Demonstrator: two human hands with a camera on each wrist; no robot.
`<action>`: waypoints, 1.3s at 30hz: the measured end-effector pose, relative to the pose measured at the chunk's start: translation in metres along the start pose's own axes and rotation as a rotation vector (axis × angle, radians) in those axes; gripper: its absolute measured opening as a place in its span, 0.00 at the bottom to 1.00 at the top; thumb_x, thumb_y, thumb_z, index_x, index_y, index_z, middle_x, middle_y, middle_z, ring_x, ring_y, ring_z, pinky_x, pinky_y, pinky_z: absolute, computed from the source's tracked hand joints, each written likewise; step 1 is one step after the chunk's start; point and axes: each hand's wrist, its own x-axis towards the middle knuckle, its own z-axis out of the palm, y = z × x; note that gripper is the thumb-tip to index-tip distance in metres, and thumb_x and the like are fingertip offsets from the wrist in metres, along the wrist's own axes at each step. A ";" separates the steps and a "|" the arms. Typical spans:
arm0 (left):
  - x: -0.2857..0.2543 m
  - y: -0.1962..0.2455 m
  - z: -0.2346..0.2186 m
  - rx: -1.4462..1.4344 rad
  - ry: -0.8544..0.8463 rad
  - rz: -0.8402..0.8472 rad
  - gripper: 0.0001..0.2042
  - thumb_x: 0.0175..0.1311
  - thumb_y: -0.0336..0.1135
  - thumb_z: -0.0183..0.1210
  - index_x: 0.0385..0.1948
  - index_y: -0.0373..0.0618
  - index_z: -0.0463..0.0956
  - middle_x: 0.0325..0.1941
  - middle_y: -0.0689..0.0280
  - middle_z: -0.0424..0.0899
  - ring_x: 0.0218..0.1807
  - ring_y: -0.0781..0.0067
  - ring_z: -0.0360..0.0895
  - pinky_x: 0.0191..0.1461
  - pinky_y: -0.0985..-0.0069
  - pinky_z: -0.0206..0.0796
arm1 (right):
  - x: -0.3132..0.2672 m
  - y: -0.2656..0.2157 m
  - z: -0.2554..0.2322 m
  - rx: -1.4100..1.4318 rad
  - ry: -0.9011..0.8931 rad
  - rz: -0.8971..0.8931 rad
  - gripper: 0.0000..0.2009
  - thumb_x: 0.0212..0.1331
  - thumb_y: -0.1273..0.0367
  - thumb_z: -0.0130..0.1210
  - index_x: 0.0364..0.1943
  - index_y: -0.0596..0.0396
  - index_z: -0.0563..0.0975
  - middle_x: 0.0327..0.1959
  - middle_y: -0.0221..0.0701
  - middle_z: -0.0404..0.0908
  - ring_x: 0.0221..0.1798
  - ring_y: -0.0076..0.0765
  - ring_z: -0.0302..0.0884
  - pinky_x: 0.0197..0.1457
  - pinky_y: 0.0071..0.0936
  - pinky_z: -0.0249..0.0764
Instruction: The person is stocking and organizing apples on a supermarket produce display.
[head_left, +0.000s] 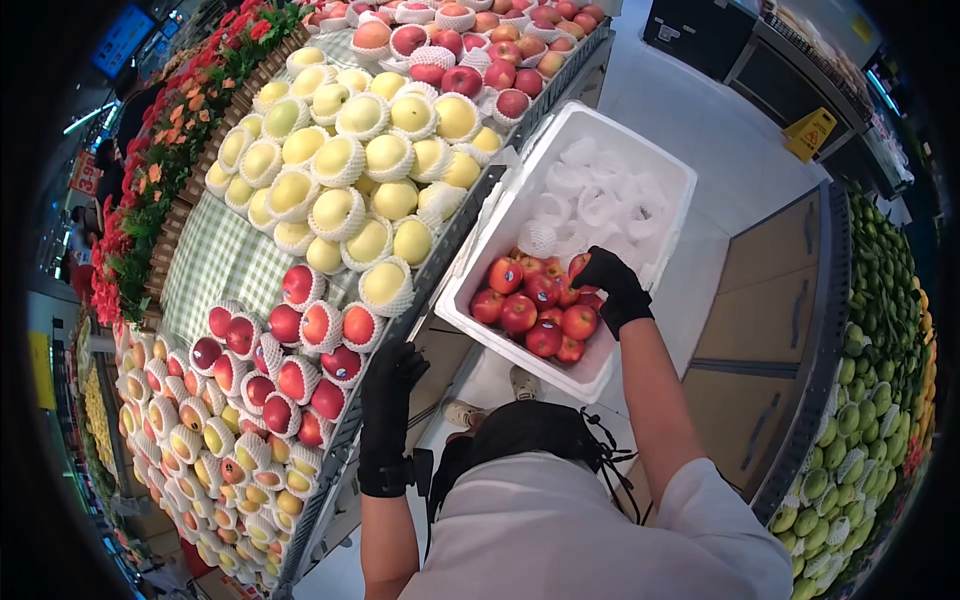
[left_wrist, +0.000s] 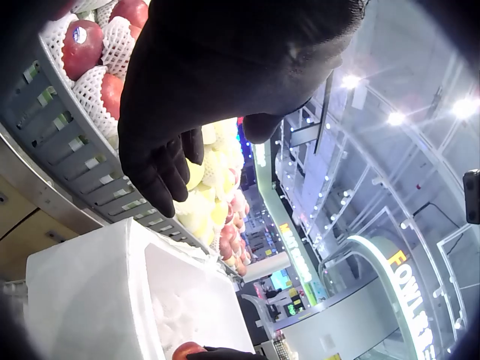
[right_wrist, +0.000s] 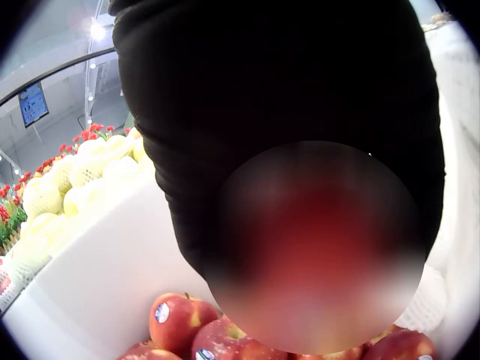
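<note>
Fingers of right hand (head_left: 612,283) curled round red apple (right_wrist: 315,247) above foam box (head_left: 480,245); left hand (head_left: 392,372) relaxed, empty, on shelf rail (head_left: 440,255)

Legible text is scarce. In the left wrist view, a curved illuminated fascia sign (left_wrist: 409,296) carries large yellow letters, partly cut off, reading roughly "FOWL"; the remainder cannot be read. A green band (left_wrist: 294,251) on a second curved fascia bears lettering too blurred to read. In the head view, a yellow floor sign (head_left: 809,133) shows a dark warning symbol; its wording is too small to read. Round stickers (right_wrist: 162,313) on the apples show no readable print.
</note>
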 end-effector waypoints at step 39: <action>0.006 0.011 0.015 0.044 0.039 -0.013 0.16 0.71 0.39 0.51 0.52 0.37 0.72 0.51 0.59 0.78 0.52 0.66 0.78 0.59 0.68 0.71 | 0.087 0.035 -0.041 -0.643 0.107 0.236 0.06 0.47 0.64 0.57 0.26 0.49 0.77 0.31 0.34 0.76 0.36 0.37 0.71 0.41 0.34 0.69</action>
